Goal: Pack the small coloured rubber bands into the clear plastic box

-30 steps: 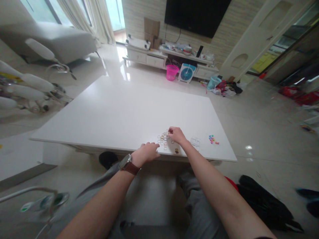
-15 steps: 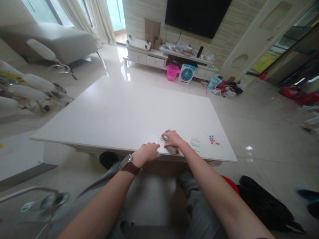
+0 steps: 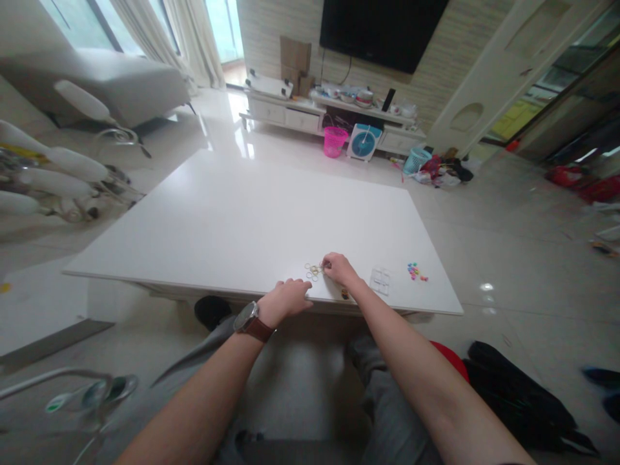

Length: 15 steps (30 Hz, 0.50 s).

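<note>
My right hand (image 3: pixel 339 268) has its fingers curled together at the right side of a small pile of thin metal rings (image 3: pixel 314 272) on the white table (image 3: pixel 252 219). What sits between its fingertips is too small to make out. My left hand (image 3: pixel 290 296), with a watch (image 3: pixel 247 315) on the wrist, rests at the table's near edge, its fingers stretched out and nothing in it. Under my right wrist lies a small dark and orange piece (image 3: pixel 344 294). Farther right are a clear plastic case (image 3: pixel 380 281) and several small colourful pieces (image 3: pixel 414 271).
Beyond the table stand a pink basket (image 3: pixel 334 141), a blue and white fan (image 3: pixel 364 141) and a low TV cabinet (image 3: pixel 271 113). White chairs (image 3: pixel 72 165) are on the left. A black bag (image 3: pixel 523 400) lies on the floor at right.
My right hand's fingers have drawn together and shifted slightly right, uncovering more of the rings. My left hand stays in place.
</note>
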Each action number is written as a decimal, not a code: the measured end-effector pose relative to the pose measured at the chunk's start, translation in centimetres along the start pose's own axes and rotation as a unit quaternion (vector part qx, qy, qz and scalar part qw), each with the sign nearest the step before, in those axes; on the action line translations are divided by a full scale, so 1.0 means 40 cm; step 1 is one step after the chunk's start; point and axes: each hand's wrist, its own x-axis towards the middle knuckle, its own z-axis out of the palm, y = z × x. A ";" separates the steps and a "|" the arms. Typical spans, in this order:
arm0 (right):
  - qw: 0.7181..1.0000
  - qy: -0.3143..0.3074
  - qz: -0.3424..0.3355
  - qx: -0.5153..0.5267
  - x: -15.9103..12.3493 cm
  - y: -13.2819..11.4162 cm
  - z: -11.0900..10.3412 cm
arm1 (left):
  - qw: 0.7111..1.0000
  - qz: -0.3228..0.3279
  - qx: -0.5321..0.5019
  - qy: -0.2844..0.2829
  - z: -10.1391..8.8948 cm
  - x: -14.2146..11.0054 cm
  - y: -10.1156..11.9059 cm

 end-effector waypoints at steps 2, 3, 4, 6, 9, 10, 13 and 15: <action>1.000 0.016 0.009 0.006 0.004 0.001 -0.009 | 1.000 -0.001 0.001 -0.002 0.002 0.002 -0.002; 1.000 0.023 0.012 0.010 0.006 0.001 -0.016 | 1.000 -0.003 0.001 -0.002 0.004 0.004 -0.004; 0.999 0.031 0.015 0.015 0.008 0.001 -0.024 | 1.000 -0.003 0.001 -0.002 0.005 0.005 -0.005; 0.998 0.045 0.020 0.026 0.012 0.000 -0.043 | 1.000 -0.002 0.001 0.000 0.006 0.008 -0.006; 0.997 0.064 0.029 0.042 0.015 -0.001 -0.069 | 1.000 0.000 0.003 0.003 0.005 0.007 -0.005; 0.996 0.067 0.032 0.047 0.015 -0.002 -0.075 | 1.000 -0.001 0.004 0.003 0.004 0.007 -0.005; 0.995 0.069 0.040 0.059 0.012 -0.002 -0.086 | 1.000 -0.001 0.003 0.004 0.002 0.004 -0.004; 0.995 0.065 0.046 0.062 0.010 -0.002 -0.088 | 1.000 0.000 0.001 0.004 0.003 0.004 -0.004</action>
